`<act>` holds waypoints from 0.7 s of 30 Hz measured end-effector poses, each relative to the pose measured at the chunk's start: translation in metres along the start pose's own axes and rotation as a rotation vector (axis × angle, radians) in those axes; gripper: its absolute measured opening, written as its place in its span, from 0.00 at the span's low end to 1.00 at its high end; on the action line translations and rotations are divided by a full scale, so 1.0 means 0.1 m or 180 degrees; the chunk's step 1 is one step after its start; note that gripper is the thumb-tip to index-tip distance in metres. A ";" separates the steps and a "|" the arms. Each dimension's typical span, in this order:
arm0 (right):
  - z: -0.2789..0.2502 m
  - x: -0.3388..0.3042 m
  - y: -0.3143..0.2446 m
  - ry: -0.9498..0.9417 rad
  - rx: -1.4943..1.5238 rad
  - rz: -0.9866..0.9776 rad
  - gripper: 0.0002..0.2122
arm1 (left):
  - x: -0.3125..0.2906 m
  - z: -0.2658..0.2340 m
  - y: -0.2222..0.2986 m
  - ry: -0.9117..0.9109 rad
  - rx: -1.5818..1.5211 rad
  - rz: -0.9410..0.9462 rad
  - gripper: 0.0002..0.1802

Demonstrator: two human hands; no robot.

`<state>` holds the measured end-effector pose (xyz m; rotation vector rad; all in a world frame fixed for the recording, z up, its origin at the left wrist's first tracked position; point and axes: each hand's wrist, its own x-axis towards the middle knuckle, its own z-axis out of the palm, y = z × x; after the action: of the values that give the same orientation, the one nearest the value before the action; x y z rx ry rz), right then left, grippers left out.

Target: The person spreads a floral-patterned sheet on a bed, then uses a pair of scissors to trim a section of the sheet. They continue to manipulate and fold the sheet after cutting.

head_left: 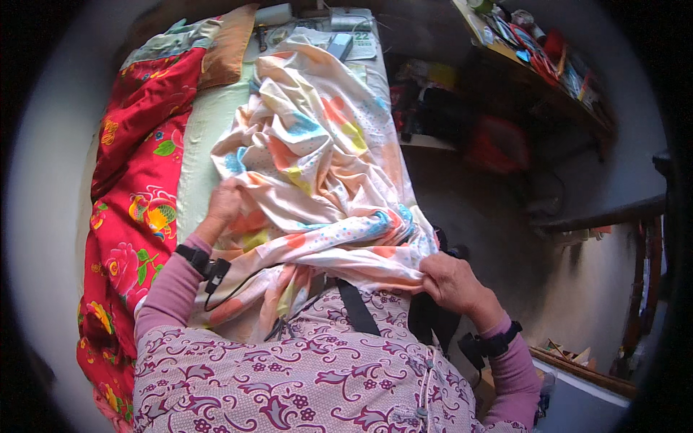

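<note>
A large pale sheet [310, 155] with orange, blue and yellow patches lies crumpled over the bed and across my lap. Its edge is pinched in my left hand [227, 204], at the left side of the heap. My right hand [456, 283] grips a bunched edge at the lower right, just beyond the bed's side. Between the two hands the cloth runs in long twisted folds, with a gathered knot-like bunch near the right one. My fingertips are partly hidden in the fabric.
A red floral quilt [162, 151] lies lengthwise along the bed's left side, below an orange-brown pillow [228, 45]. At the bed's head are a blue-grey box-like object [340, 47] and a paper calendar [365, 47]. Cluttered shelving [534, 61] stands at the upper right.
</note>
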<state>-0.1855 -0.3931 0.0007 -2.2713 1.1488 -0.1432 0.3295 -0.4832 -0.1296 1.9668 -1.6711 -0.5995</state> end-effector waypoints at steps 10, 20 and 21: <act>0.30 0.08 -0.01 0.0136 -0.0653 -0.0059 0.13 | 1.11 -1.55 -1.34 0.1092 0.0042 -0.0960 0.17; 0.37 -0.27 0.20 0.0628 -0.0749 -0.0179 0.06 | 0.84 -2.99 -2.25 0.2213 0.0811 -0.2542 0.31; 0.38 -0.28 0.20 0.0639 -0.0714 -0.0203 0.06 | 0.84 -2.89 -2.15 0.2406 0.0811 -0.2614 0.32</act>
<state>-0.2042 -0.3638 -0.0371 -2.5392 1.2481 -0.2858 0.6863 -0.5136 -0.0380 2.5866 -0.4732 0.1419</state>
